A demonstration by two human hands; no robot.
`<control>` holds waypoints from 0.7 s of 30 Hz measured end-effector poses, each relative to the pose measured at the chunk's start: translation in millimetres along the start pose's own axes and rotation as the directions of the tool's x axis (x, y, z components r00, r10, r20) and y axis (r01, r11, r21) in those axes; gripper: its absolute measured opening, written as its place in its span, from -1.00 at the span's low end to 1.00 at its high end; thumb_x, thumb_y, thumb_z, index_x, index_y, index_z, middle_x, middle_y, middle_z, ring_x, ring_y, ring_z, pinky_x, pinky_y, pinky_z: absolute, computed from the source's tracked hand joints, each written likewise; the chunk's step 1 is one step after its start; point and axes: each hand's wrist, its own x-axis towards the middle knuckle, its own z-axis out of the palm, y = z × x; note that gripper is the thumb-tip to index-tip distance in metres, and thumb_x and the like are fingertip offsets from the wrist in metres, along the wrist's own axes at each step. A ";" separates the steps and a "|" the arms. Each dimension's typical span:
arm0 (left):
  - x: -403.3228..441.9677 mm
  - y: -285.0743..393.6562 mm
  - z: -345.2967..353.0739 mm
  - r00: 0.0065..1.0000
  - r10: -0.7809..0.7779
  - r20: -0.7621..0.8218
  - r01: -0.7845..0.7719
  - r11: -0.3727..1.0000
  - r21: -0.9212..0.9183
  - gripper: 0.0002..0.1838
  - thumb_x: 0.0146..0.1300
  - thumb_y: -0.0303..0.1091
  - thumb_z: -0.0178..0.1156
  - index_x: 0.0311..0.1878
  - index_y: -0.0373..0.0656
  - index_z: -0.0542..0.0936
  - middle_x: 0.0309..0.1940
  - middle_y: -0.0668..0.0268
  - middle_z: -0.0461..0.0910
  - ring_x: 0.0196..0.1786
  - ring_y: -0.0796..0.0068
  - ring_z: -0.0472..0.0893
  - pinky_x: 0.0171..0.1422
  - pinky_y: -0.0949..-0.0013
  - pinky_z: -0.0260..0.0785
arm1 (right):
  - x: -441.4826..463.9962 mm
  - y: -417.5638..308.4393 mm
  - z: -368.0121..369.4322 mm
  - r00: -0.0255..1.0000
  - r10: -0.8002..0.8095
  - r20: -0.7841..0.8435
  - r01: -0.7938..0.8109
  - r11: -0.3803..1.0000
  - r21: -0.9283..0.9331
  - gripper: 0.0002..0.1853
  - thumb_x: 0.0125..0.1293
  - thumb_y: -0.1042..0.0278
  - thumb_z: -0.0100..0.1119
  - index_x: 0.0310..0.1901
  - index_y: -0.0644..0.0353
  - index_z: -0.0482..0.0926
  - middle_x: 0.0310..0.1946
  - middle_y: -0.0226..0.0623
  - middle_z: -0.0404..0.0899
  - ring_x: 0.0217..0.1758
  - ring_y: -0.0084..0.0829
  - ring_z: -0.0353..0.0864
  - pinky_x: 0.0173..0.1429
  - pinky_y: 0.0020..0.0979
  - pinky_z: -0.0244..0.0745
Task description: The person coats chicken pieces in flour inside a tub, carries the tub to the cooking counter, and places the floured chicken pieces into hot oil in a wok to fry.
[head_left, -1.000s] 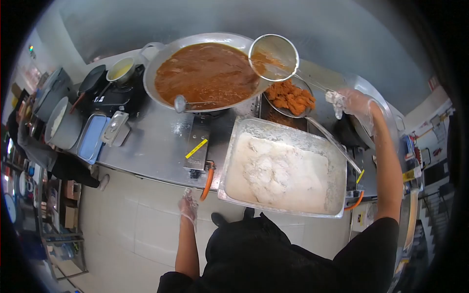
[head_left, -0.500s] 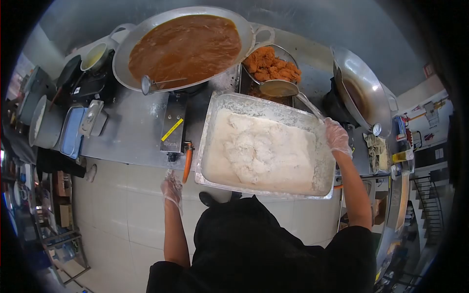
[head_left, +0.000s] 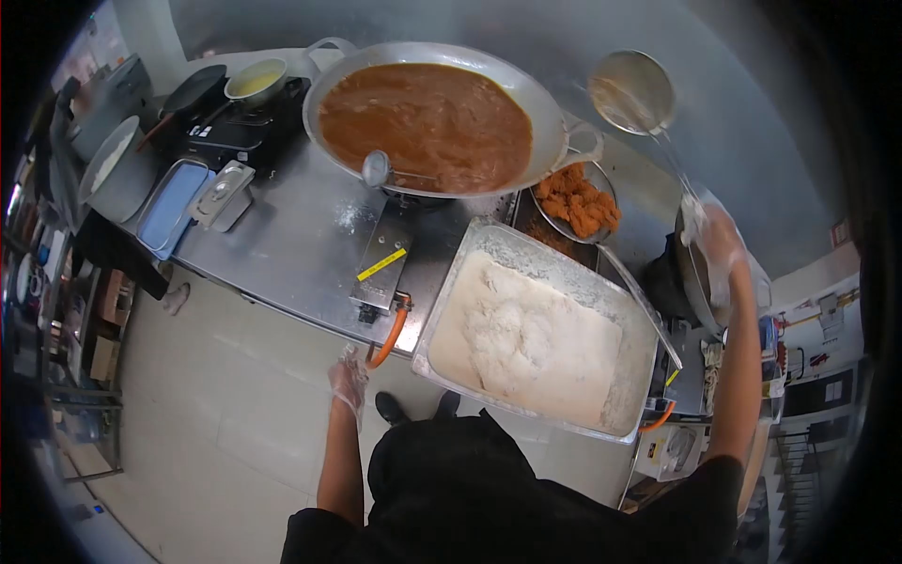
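Right hand (head_left: 722,240): gloved, closed round a mesh skimmer's (head_left: 631,92) handle, apparently held far back to keep clear of heat; skimmer raised right of the wok (head_left: 413,54); left hand (head_left: 348,379): low beside the orange hose (head_left: 387,340), grip cannot be told; flour tray (head_left: 639,371): counter (head_left: 282,240) edge, presumably for reach; fried pieces (head_left: 575,199): in a second strainer (head_left: 642,299), likely draining

Pale tiled floor (head_left: 235,395), plain grey wall (head_left: 752,113) behind

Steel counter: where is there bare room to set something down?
A bare patch lies between the steel container and yellow-labelled box, with white powder dusted beside the box. It is crowded right of the box, around the tray and fried pieces, and at back left around the black stove.
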 end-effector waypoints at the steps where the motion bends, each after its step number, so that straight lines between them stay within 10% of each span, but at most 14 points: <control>1: 4.5 -2.3 -5.2 1.000 -0.009 0.015 0.009 1.000 0.000 -0.72 0.27 -0.10 0.07 -0.13 -0.09 0.54 -0.61 0.48 0.32 -0.65 0.62 0.30 -0.61 0.53 0.05 | 38.1 -22.1 -17.3 0.969 0.144 0.201 -0.148 0.989 0.003 -0.65 0.17 0.45 -0.04 0.02 0.24 0.46 -0.05 -0.03 0.49 0.06 -0.05 0.44 0.17 -0.19 0.31; 3: 13.9 -6.7 -15.1 0.998 -0.025 0.051 0.024 1.000 0.005 -0.70 0.25 -0.08 0.08 -0.11 -0.08 0.53 -0.60 0.49 0.33 -0.63 0.63 0.31 -0.60 0.53 0.06 | 107.2 -51.5 -25.6 0.948 0.197 0.251 -0.185 0.980 -0.071 -0.71 0.17 0.41 -0.02 -0.07 0.23 0.51 -0.01 -0.05 0.48 0.07 -0.13 0.45 0.13 -0.21 0.33; 5: 22.4 -10.7 -18.5 1.000 -0.015 0.014 0.015 1.000 -0.007 -0.65 0.31 -0.03 -0.02 -0.05 -0.06 0.53 -0.58 0.49 0.35 -0.60 0.61 0.30 -0.54 0.50 0.08 | 205.6 4.6 31.2 0.913 -0.100 0.395 0.233 0.923 -0.306 -0.77 0.15 0.39 0.03 -0.17 0.22 0.56 -0.05 -0.12 0.54 -0.01 -0.20 0.53 0.03 -0.21 0.41; 7: 24.7 -12.8 -28.4 1.000 -0.005 0.002 0.005 1.000 -0.024 -0.62 0.33 0.00 -0.07 -0.03 -0.05 0.53 -0.57 0.49 0.35 -0.59 0.59 0.30 -0.51 0.49 0.09 | 184.2 -191.0 -63.0 0.908 0.306 0.286 -0.235 0.937 -0.258 -0.78 0.10 0.39 0.08 -0.20 0.20 0.59 -0.16 -0.19 0.60 -0.11 -0.21 0.60 -0.08 -0.22 0.50; 10: 19.6 -11.6 -45.4 1.000 0.010 0.019 -0.009 0.999 -0.039 -0.63 0.33 0.00 -0.06 -0.07 -0.04 0.53 -0.59 0.47 0.32 -0.59 0.59 0.30 -0.52 0.48 0.09 | 242.0 -193.4 -8.3 0.997 0.025 0.078 0.013 0.890 -0.456 -0.72 0.05 0.41 0.12 -0.16 0.15 0.60 -0.20 -0.21 0.63 -0.17 -0.17 0.64 -0.15 -0.21 0.54; 13: 24.8 -17.5 -70.9 1.000 0.015 -0.027 -0.016 0.998 -0.063 -0.65 0.33 -0.01 -0.06 -0.10 -0.05 0.53 -0.60 0.46 0.31 -0.60 0.59 0.30 -0.54 0.48 0.09 | 255.2 -244.7 10.2 0.980 0.165 0.110 -0.118 0.933 -0.341 -0.71 -0.01 0.41 0.14 -0.18 0.11 0.63 -0.15 -0.19 0.61 -0.15 -0.16 0.63 -0.14 -0.28 0.55; 21: 30.3 9.4 -91.0 0.990 -0.077 -0.122 0.063 0.991 -0.115 -0.64 0.35 -0.03 -0.15 -0.09 -0.02 0.54 -0.59 0.46 0.37 -0.60 0.61 0.32 -0.54 0.49 0.13 | 275.8 -317.7 24.5 0.791 -0.059 0.609 0.323 0.885 -0.334 -0.70 0.01 0.32 0.15 -0.17 0.08 0.64 -0.22 -0.24 0.64 -0.23 -0.23 0.62 -0.18 -0.26 0.48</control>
